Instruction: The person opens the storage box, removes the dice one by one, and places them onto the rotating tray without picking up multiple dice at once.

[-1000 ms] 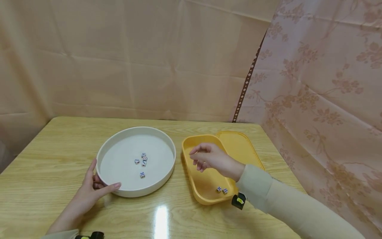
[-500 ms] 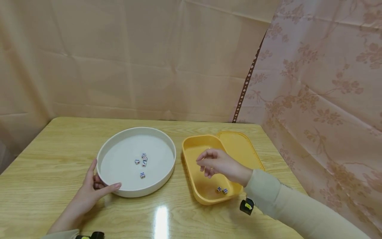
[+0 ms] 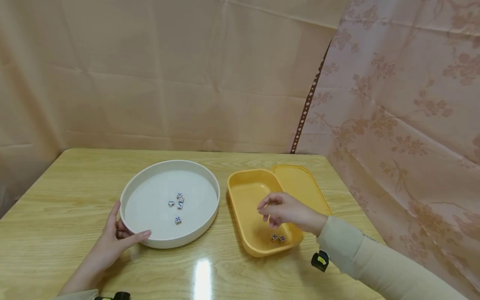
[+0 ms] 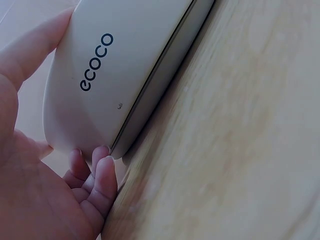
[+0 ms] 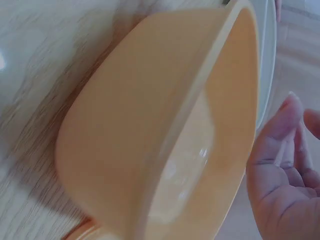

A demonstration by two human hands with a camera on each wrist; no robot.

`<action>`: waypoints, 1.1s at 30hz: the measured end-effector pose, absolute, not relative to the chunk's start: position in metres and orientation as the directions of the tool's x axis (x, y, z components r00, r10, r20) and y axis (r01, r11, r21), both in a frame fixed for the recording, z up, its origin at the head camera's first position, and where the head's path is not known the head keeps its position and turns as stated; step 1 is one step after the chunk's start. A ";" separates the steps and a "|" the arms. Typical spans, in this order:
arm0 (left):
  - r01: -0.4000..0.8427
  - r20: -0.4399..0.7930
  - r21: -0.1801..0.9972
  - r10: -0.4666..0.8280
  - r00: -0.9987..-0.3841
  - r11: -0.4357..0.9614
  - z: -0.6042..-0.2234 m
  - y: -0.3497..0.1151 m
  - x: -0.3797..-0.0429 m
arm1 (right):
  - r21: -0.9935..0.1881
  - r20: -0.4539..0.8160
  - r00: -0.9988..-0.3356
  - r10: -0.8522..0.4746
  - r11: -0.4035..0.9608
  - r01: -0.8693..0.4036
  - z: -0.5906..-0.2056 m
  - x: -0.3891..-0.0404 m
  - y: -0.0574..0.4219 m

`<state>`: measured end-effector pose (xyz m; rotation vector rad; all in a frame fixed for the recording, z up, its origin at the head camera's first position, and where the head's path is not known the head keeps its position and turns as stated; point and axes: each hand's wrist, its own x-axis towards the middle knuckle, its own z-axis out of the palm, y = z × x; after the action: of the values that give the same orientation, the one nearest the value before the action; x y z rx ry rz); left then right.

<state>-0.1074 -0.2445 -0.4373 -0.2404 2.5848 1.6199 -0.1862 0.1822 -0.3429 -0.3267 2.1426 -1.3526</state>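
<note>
My left hand holds the near-left side of a round white tray, thumb over the rim and fingers against the outer wall. In the left wrist view the fingers curl at the lower edge of the tray wall, which is lettered "ecoco". Several small white dice lie on the tray's floor. Above a yellow rectangular container hovers my right hand, fingers loosely bent, with nothing seen in them. Two dice lie in the container's near end.
A flat yellow lid lies on the wooden table, partly behind the container. A plain curtain hangs along the back edge, and a floral one on the right.
My right hand has moved right and a little nearer over the yellow container. The left hand keeps its hold on the tray, and the dice stay where they were.
</note>
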 end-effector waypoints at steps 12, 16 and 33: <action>-0.183 -0.161 0.878 -0.089 -0.983 0.442 -0.437 -0.246 -0.107 | -0.820 -0.437 -0.749 -0.498 0.563 0.105 -0.358 -0.192 0.206; -0.196 -0.173 0.883 -0.091 -0.981 0.428 -0.438 -0.246 -0.107 | -0.811 -0.443 -0.737 -0.510 0.579 0.087 -0.362 -0.192 0.208; -0.187 -0.162 0.879 -0.093 -0.982 0.438 -0.436 -0.245 -0.107 | -0.690 -0.524 -0.731 -0.437 0.721 0.063 -0.372 -0.190 0.203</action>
<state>-0.1066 -0.2449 -0.4362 -0.2525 2.5871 1.5999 -0.1903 0.2027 -0.3719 -0.2824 2.2253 -0.9250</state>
